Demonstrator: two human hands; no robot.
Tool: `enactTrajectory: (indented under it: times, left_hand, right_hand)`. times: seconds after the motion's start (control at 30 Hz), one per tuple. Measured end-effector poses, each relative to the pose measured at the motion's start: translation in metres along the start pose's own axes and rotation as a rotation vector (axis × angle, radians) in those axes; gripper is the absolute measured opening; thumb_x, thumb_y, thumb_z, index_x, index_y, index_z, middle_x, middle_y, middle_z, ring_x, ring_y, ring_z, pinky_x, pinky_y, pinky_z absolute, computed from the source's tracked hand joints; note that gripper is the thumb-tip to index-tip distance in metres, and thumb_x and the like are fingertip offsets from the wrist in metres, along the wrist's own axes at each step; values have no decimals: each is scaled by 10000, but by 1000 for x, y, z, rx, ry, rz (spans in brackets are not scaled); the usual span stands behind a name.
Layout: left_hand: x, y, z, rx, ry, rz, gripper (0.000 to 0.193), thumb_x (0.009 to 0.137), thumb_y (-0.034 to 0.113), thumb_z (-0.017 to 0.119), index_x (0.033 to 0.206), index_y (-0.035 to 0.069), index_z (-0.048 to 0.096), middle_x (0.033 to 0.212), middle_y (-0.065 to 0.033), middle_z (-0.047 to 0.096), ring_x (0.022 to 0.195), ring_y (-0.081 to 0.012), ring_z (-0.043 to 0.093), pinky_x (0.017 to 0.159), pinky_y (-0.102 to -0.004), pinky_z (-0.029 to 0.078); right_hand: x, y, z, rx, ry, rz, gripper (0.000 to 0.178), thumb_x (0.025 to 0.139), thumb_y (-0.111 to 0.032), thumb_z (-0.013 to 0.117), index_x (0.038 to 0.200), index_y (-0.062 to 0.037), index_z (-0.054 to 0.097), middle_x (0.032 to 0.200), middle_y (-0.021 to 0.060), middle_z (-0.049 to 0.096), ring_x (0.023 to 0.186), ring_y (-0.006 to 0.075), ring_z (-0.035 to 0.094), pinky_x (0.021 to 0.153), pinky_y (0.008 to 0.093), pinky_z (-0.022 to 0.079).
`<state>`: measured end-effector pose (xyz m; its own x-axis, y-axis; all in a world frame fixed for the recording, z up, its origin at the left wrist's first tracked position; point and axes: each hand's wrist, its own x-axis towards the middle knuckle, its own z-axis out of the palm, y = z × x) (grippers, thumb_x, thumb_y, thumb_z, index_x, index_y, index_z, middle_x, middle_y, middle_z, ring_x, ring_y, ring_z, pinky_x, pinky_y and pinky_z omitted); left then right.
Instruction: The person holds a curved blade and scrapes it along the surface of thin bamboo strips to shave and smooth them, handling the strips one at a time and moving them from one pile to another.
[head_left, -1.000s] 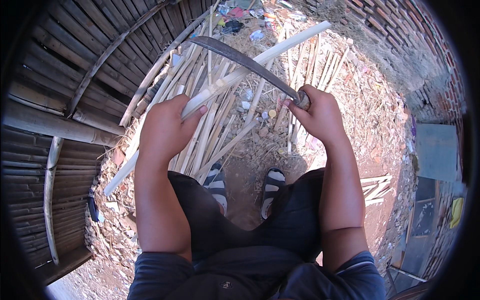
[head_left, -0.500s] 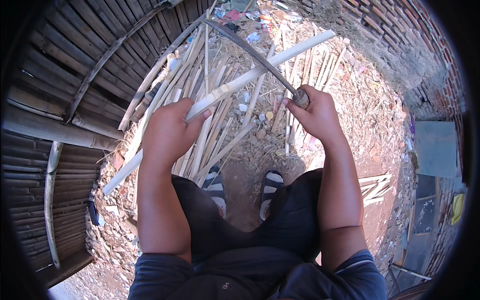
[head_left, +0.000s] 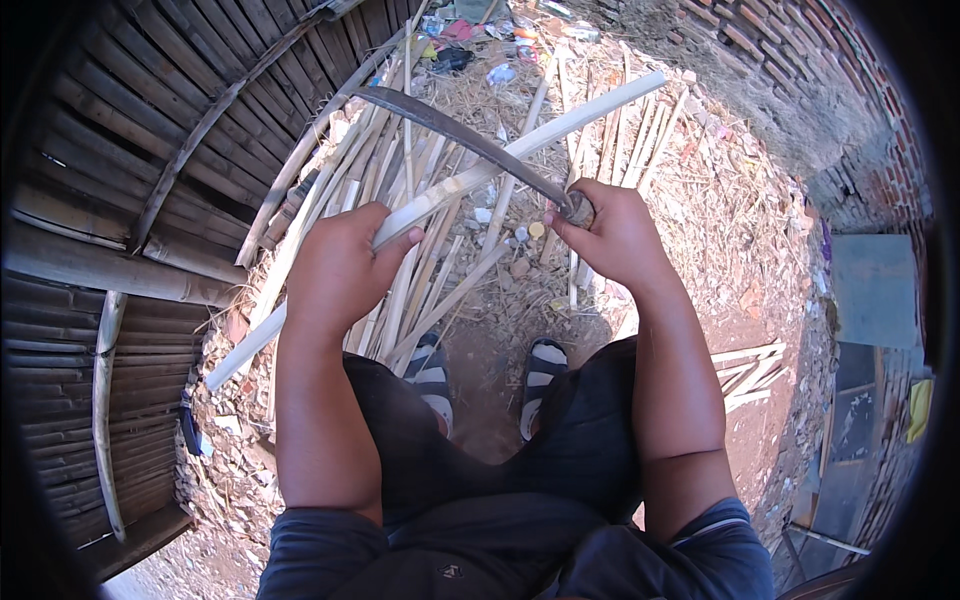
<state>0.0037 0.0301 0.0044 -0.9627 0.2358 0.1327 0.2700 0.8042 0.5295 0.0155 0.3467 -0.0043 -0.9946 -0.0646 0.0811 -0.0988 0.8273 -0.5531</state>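
Observation:
A long pale bamboo strip [head_left: 590,108] runs slantwise from the lower left up to the far right. My left hand [head_left: 340,262] is closed around its middle, the thumb lying along the near side. In my right hand [head_left: 620,235] is the handle of a sickle [head_left: 455,133], its dark blade curving up to the left. The blade crosses the strip a little beyond my left hand; whether its edge touches the wood I cannot tell. The handle is mostly covered by my fingers.
Several split bamboo strips [head_left: 430,275] lie in a loose pile on the littered ground, with more strips [head_left: 640,140] at the far right. A bamboo-slat wall [head_left: 150,130] rises on the left, a brick wall [head_left: 800,60] on the far right. My sandalled feet [head_left: 545,370] are below.
My right hand has moved a little left and nearer, and the sickle's blade has swung lower and leftward across the strip. The left hand and the strip stay nearly where they were.

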Motion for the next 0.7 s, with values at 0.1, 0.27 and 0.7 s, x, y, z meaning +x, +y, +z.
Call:
enactTrajectory:
  times: [0.1,0.27,0.7]
  left_hand:
    - [-3,-6,5,-16,74,85,384,947,358,818,910,-13,726,662,-196,646,607,-363,656,612,-455,498]
    - [-3,-6,0,-20,43,23,398,961,366,804,917,-22,722,676,-203,652,620,-360,664,620,-458,501]
    - [-4,-11,-2,-103,-24,8,398,978,360,801,973,-34,744,677,-161,650,603,-262,615,629,-410,499]
  right_hand:
    - [-9,-23,11,-178,-38,-157,332,885,-346,823,955,-35,726,834,216,709,850,416,726,750,507,565]
    - [3,-8,-7,-41,-35,54,321,878,-335,836,960,-41,736,774,201,707,781,411,719,709,488,553]
    - [-1,-3,-1,-73,-47,-79,312,847,-326,846,978,-59,749,834,200,717,813,412,729,728,500,558]
